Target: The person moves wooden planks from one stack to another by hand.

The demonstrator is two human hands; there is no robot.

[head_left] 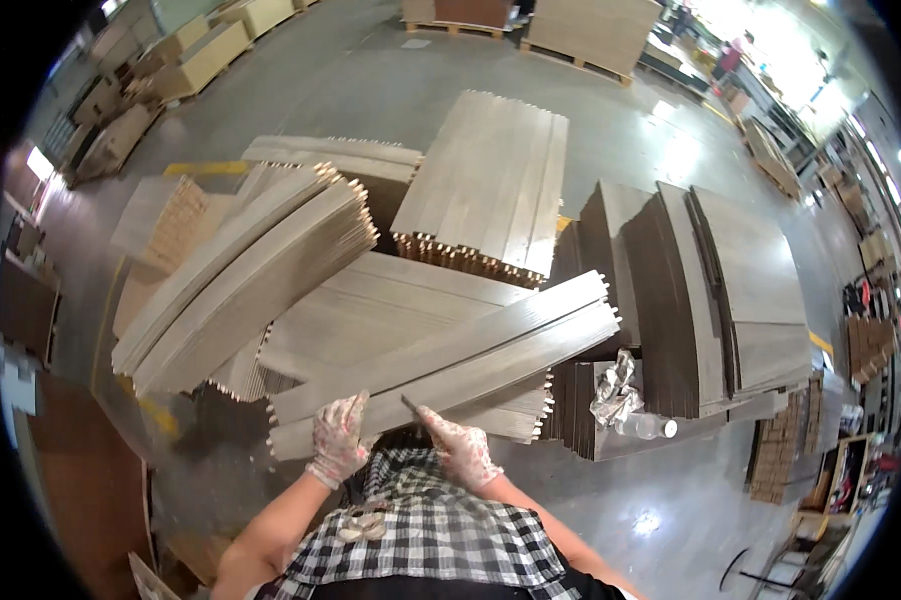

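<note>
In front of me lie two long grey wood-grain boards (450,365) with pale dowels standing out of their ends, slanting up to the right across a stack of similar boards. My left hand (340,438), in a white glove with reddish spots, is closed on the near edge of the nearer board. My right hand (460,448), gloved alike, is closed around a thin dark stick-like tool (410,408); its tip is at the board's near edge, and its kind I cannot make out.
Bundles of dowelled boards lie left (260,270) and beyond (490,180). Wider panels (740,290) stand stacked on the right. Crumpled silvery wrap (617,390) and a clear plastic bottle (650,427) rest on a lower stack. Pallets of panels (590,35) line the far floor.
</note>
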